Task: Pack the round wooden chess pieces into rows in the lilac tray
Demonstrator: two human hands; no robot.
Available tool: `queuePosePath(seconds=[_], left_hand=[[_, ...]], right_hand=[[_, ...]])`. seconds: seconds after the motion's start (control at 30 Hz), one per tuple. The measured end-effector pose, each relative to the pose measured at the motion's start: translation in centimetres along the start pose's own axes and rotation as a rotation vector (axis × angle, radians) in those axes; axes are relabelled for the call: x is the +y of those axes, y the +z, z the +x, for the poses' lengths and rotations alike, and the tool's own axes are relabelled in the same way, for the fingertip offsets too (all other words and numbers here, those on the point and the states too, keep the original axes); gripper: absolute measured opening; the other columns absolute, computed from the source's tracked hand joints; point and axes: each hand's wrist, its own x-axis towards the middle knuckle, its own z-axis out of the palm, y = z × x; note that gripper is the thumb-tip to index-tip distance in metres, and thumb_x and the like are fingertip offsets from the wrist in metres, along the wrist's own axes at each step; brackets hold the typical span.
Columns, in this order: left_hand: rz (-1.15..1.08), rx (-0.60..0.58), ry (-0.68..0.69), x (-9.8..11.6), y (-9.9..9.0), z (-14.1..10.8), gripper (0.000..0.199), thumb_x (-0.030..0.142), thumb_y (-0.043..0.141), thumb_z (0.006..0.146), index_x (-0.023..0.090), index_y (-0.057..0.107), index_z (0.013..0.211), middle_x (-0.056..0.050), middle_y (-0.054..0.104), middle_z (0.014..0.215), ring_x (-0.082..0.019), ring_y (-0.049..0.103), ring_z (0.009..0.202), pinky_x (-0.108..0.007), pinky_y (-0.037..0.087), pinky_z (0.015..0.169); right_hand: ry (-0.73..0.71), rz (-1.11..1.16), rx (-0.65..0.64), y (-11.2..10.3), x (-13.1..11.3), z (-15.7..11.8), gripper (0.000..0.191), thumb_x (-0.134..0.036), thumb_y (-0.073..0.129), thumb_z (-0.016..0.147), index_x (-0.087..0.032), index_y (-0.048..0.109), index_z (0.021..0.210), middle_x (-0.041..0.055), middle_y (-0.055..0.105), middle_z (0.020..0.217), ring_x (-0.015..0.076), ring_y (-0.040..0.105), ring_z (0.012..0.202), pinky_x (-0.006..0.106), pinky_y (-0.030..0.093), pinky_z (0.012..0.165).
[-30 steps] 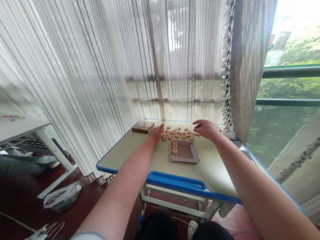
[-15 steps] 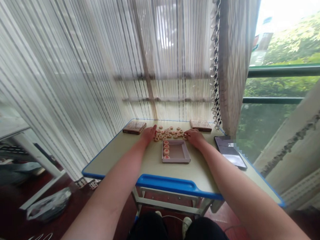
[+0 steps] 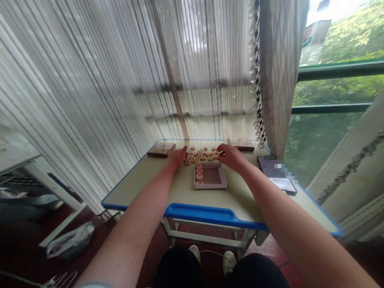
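Several round wooden pieces [image 3: 201, 154] lie loose in a heap on the pale table [image 3: 142, 180]. Just in front of them is a shallow open box [image 3: 211, 187], with a column of round pieces marked in red [image 3: 199, 176] along its left side. At the heap's left edge rests my left hand [image 3: 179, 156], thumb raised apart from the fingers, nothing seen in its grasp. My right hand [image 3: 227, 154] is at the heap's right edge, its fingertips closed on what looks like one piece.
Two flat brown boxes lie at the back, one on the left [image 3: 161, 150] and one on the right [image 3: 241, 144]. A dark phone or tablet [image 3: 277, 174] lies by the right edge. Striped curtains [image 3: 201, 67] hang behind the table.
My right hand has lifted slightly and moved a little left over the heap, its fingers now pinched. My left hand has hardly moved. The view has tilted slightly downward.
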Motion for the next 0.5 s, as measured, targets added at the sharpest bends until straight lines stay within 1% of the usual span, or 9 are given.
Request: queuePosePath(seconds=[0.07, 0.13, 0.2, 0.27, 0.33, 0.4, 0.43, 0.5], left_hand=[[0.009, -0.007, 0.004, -0.1, 0.1, 0.1, 0.062, 0.056, 0.017, 0.087, 0.016, 0.062, 0.072, -0.006, 0.067, 0.073, -0.016, 0.059, 0.068, -0.029, 0.043, 0.068], [0.013, -0.012, 0.008, -0.2, 0.1, 0.2, 0.062, 0.057, 0.017, 0.087, 0.017, 0.062, 0.072, -0.005, 0.067, 0.073, -0.015, 0.059, 0.068, -0.028, 0.043, 0.067], [0.02, -0.011, 0.01, -0.2, 0.1, 0.2, 0.062, 0.057, 0.017, 0.087, 0.017, 0.062, 0.073, -0.005, 0.067, 0.074, -0.015, 0.059, 0.069, -0.028, 0.043, 0.067], [0.035, -0.013, 0.012, -0.2, 0.1, 0.1, 0.061, 0.056, 0.017, 0.087, 0.017, 0.062, 0.074, -0.005, 0.067, 0.075, -0.015, 0.06, 0.071, -0.027, 0.043, 0.068], [0.056, -0.02, 0.018, 0.0, 0.0, 0.1, 0.062, 0.056, 0.016, 0.088, 0.017, 0.062, 0.074, -0.005, 0.067, 0.075, -0.015, 0.06, 0.072, -0.027, 0.043, 0.069], [0.08, -0.018, 0.032, 0.0, 0.0, 0.0, 0.062, 0.056, 0.016, 0.087, 0.017, 0.062, 0.074, -0.006, 0.067, 0.076, -0.016, 0.06, 0.073, -0.028, 0.043, 0.069], [0.092, -0.015, 0.039, 0.1, 0.0, 0.0, 0.062, 0.056, 0.016, 0.087, 0.017, 0.063, 0.074, -0.006, 0.067, 0.076, -0.016, 0.06, 0.074, -0.028, 0.043, 0.069], [0.113, -0.013, 0.047, 0.1, 0.0, 0.0, 0.063, 0.058, 0.016, 0.087, 0.017, 0.063, 0.074, -0.006, 0.067, 0.077, -0.017, 0.06, 0.075, -0.028, 0.043, 0.07]], right_hand=[[-0.123, 0.096, -0.045, 0.2, -2.2, -0.6, 0.025, -0.022, 0.062, 0.07, -0.017, 0.063, 0.094, 0.0057, 0.065, 0.09, 0.0135, 0.058, 0.072, 0.023, 0.043, 0.065], [-0.218, 0.092, -0.158, 0.5, -3.9, -1.2, 0.015, -0.021, 0.063, 0.068, -0.018, 0.066, 0.082, 0.0037, 0.066, 0.079, 0.0138, 0.057, 0.07, 0.023, 0.042, 0.064], [-0.277, 0.075, -0.277, 0.8, -4.9, -1.6, 0.013, -0.02, 0.062, 0.069, -0.019, 0.068, 0.08, 0.0027, 0.067, 0.077, 0.0144, 0.058, 0.07, 0.023, 0.042, 0.065], [-0.284, 0.059, -0.355, 0.7, -5.2, -1.9, 0.018, -0.02, 0.061, 0.07, -0.021, 0.07, 0.085, 0.0023, 0.068, 0.08, 0.0153, 0.06, 0.073, 0.024, 0.042, 0.068], [-0.263, 0.034, -0.361, 0.5, -5.0, -2.0, 0.025, -0.022, 0.062, 0.07, -0.022, 0.069, 0.094, 0.003, 0.069, 0.087, 0.0169, 0.06, 0.078, 0.024, 0.043, 0.071], [-0.246, -0.012, -0.321, 0.2, -4.9, -1.9, 0.032, -0.025, 0.062, 0.069, -0.022, 0.067, 0.1, 0.0044, 0.069, 0.093, 0.0191, 0.06, 0.083, 0.026, 0.042, 0.072], [-0.244, -0.035, -0.301, 0.0, -4.9, -1.9, 0.033, -0.026, 0.062, 0.069, -0.021, 0.067, 0.101, 0.0052, 0.068, 0.094, 0.0198, 0.06, 0.084, 0.026, 0.042, 0.072], [-0.252, -0.074, -0.3, -0.2, -4.9, -2.0, 0.027, -0.026, 0.059, 0.07, -0.02, 0.068, 0.096, 0.0058, 0.069, 0.089, 0.0195, 0.059, 0.081, 0.026, 0.042, 0.07]])
